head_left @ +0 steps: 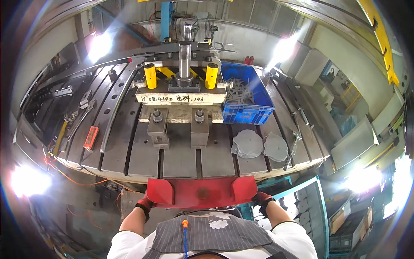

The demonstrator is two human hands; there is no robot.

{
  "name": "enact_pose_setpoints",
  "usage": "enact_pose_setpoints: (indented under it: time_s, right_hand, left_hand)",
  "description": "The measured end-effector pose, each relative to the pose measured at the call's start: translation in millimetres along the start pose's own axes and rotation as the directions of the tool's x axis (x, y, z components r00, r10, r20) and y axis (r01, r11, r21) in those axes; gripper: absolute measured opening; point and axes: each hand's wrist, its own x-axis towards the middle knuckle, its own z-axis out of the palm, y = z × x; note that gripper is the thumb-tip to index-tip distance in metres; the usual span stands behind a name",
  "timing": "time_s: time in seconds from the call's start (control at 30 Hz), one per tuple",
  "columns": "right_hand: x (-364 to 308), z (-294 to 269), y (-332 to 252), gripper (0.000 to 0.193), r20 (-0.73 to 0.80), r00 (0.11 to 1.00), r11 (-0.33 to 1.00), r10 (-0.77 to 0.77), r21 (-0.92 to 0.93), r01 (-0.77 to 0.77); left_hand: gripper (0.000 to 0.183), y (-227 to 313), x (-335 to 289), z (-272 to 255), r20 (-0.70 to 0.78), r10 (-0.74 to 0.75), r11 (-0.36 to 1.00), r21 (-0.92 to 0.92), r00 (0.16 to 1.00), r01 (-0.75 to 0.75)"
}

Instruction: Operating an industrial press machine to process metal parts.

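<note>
My two gloved hands reach under the ends of a red control box (201, 192) mounted at the front edge of the press table (181, 159). My left hand (145, 203) sits at its left end, my right hand (262, 199) at its right end; the fingers are mostly hidden behind the box. Ahead on the table stands a die set (181, 97) with two yellow guide posts and a steel column. Two piles of grey round metal blanks (248, 143) lie on the table to the right.
A blue plastic crate (246, 93) of grey stamped parts stands right of the die. An orange handheld device (91, 137) and tools lie at the table's left. Bins with white pieces (302, 207) sit on the floor at lower right. Orange cable trails at lower left.
</note>
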Motion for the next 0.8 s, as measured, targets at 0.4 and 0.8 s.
enact_pose_setpoints:
  time_s: [0.4, 0.8]
  right_hand:
    - [56.5, 33.0, 25.9, 0.021, -0.138, 0.886, 0.879, -0.442, -0.261, 0.398]
    - [38.1, 24.8, 15.5, 0.022, -0.098, 0.965, 0.952, -0.243, 0.165, 0.257]
  left_hand:
    - [0.045, 5.8, -5.8, 2.0, -0.044, -0.016, 0.999, 0.048, 0.999, 0.018]
    - [0.043, -0.4, -27.3, -11.5, -0.104, -0.014, 0.997, 0.077, 0.994, 0.022]
